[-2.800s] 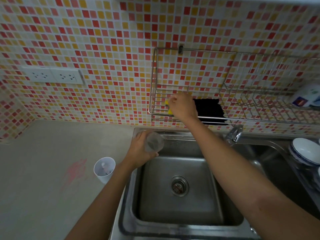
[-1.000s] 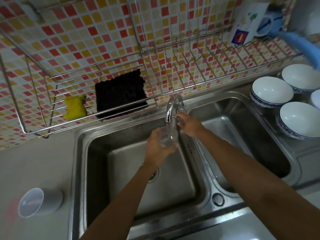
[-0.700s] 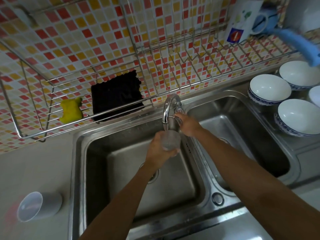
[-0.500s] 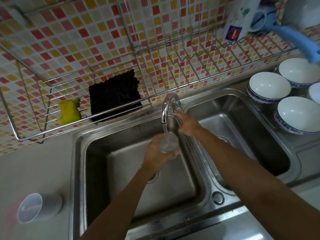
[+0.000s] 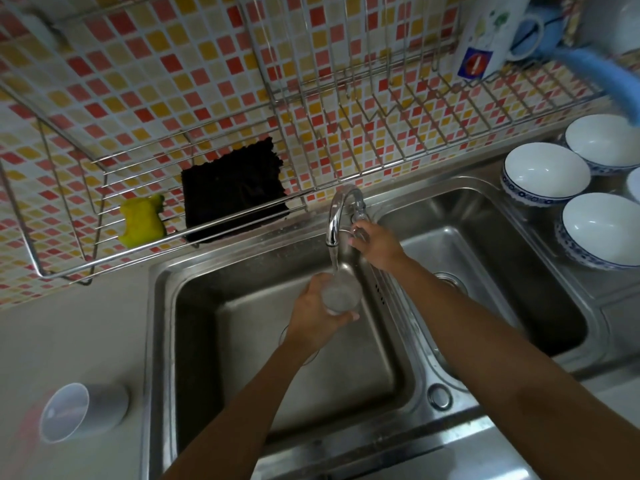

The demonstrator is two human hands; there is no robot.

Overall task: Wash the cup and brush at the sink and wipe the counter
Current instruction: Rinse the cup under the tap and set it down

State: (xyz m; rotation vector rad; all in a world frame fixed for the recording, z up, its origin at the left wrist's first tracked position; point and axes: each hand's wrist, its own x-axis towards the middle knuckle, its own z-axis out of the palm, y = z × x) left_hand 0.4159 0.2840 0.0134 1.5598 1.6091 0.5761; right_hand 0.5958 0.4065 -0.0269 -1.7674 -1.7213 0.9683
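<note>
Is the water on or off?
On. A stream runs from the faucet spout into the clear cup held by the left hand; the right hand is at the handle.

L hand (image 5: 317, 311) is curled shut round a cup (image 5: 341, 294), arm from 6 o'clock. R hand (image 5: 375, 244) reaches to 12, fingers on the tap (image 5: 341, 211).

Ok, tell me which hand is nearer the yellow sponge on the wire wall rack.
Left. The left hand holds the clear cup under the tap, over the left basin, right of and below the yellow sponge. The right hand is further right, at the tap handle.
</note>
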